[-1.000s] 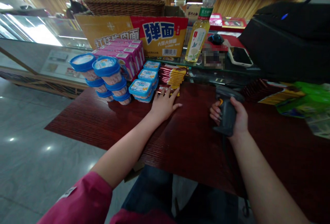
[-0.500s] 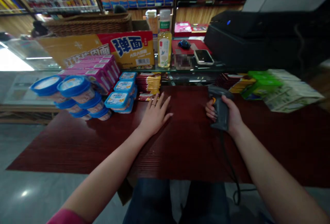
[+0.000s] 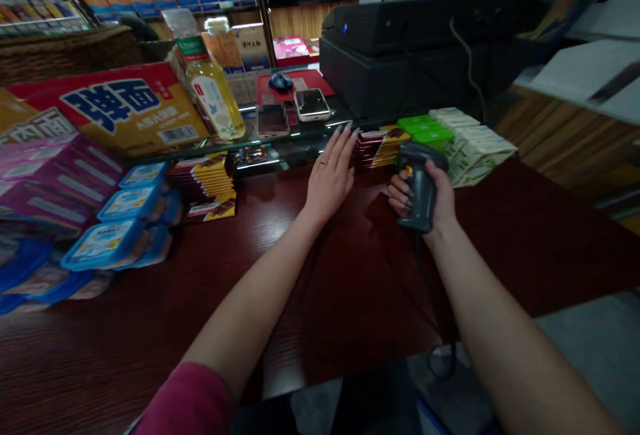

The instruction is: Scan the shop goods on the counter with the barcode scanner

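My left hand (image 3: 330, 171) is open, its fingers stretched forward beside the right-hand stack of chocolate bars (image 3: 373, 147); whether it touches them I cannot tell. A dark grey barcode scanner (image 3: 421, 185) is gripped in my right hand (image 3: 443, 198), its cable hanging down past the table edge. Behind the scanner stand green boxes (image 3: 425, 129) and pale green-white packs (image 3: 477, 145). A second stack of chocolate bars (image 3: 207, 185) lies on the left, next to blue-lidded tubs (image 3: 107, 241).
Purple boxes (image 3: 50, 181) and a noodle carton (image 3: 150, 108) stand at the left. Near the back are a bottle of yellow drink (image 3: 215, 98), a phone (image 3: 313, 105) and a mouse (image 3: 281, 82). A bulky black machine (image 3: 400, 75) sits behind the dark red table (image 3: 350, 315).
The view has swung to the right. My left hand has left the left chocolate stack and moved right to the other one. The barcode scanner stays in my right hand.
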Action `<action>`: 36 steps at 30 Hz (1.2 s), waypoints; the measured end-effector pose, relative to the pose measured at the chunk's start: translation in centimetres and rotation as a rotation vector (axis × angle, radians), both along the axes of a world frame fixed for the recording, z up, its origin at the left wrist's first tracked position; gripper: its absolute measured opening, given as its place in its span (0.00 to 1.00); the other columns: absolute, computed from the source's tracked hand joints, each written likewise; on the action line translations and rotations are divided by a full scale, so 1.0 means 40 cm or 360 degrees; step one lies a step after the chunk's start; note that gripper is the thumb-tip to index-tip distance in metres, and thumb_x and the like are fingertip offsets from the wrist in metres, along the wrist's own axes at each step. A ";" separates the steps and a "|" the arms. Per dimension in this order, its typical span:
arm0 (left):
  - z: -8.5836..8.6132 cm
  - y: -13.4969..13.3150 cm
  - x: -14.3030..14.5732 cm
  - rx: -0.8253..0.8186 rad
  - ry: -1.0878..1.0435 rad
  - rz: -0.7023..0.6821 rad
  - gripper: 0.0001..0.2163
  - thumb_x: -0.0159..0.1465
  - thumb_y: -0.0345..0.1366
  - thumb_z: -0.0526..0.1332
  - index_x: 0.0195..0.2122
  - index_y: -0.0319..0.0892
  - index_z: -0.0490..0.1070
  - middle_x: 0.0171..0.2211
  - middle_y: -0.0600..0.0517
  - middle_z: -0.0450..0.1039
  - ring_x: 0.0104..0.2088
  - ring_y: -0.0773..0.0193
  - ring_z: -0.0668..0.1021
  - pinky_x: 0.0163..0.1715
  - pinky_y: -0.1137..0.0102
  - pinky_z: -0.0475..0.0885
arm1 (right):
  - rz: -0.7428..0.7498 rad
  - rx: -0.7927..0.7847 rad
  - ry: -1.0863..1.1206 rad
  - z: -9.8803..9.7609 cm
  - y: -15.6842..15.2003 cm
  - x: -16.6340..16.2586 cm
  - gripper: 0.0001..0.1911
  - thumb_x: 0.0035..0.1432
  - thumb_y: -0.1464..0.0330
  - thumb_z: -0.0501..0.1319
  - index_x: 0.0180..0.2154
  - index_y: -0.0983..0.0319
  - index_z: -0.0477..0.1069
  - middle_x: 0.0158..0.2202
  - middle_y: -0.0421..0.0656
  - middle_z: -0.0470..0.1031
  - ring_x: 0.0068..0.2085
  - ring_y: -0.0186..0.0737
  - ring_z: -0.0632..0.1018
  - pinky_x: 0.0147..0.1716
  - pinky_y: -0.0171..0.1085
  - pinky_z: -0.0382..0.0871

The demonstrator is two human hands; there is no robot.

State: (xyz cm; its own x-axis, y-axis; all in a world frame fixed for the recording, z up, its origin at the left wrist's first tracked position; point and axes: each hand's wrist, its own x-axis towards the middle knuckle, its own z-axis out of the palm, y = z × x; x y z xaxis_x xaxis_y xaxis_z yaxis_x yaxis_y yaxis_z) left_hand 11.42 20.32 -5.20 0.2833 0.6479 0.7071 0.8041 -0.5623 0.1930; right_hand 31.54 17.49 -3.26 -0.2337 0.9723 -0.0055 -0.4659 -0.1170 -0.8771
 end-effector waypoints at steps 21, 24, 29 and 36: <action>0.000 -0.084 -0.115 -0.0314 -0.0987 -0.0035 0.12 0.69 0.35 0.62 0.52 0.45 0.76 0.49 0.50 0.81 0.49 0.61 0.82 0.54 0.69 0.74 | 0.0390 -0.0043 0.0070 -0.010 -0.066 -0.011 0.20 0.49 0.52 0.69 0.36 0.59 0.71 0.27 0.36 0.61 0.21 0.29 0.58 0.12 0.29 0.54; 0.000 -0.190 -0.203 -0.0511 -0.1291 0.0005 0.11 0.66 0.34 0.65 0.48 0.43 0.78 0.47 0.50 0.82 0.47 0.61 0.83 0.50 0.70 0.76 | 0.0649 0.0011 0.0090 -0.023 -0.098 -0.070 0.19 0.52 0.52 0.68 0.33 0.60 0.70 0.27 0.37 0.62 0.20 0.29 0.60 0.10 0.28 0.55; -0.023 -0.317 -0.334 -0.0693 -0.1621 0.0217 0.11 0.64 0.34 0.66 0.47 0.41 0.79 0.43 0.48 0.84 0.43 0.57 0.85 0.45 0.68 0.79 | 0.0984 -0.0017 -0.0072 -0.047 -0.144 -0.232 0.22 0.57 0.49 0.65 0.29 0.62 0.69 0.23 0.36 0.63 0.17 0.30 0.64 0.10 0.28 0.61; -0.028 -0.335 -0.373 -0.0662 -0.1785 0.0251 0.11 0.65 0.33 0.63 0.48 0.40 0.79 0.43 0.47 0.83 0.42 0.59 0.85 0.43 0.70 0.78 | 0.0915 -0.0124 -0.0302 -0.044 -0.192 -0.374 0.24 0.55 0.47 0.65 0.30 0.63 0.73 0.20 0.37 0.67 0.15 0.31 0.66 0.09 0.30 0.63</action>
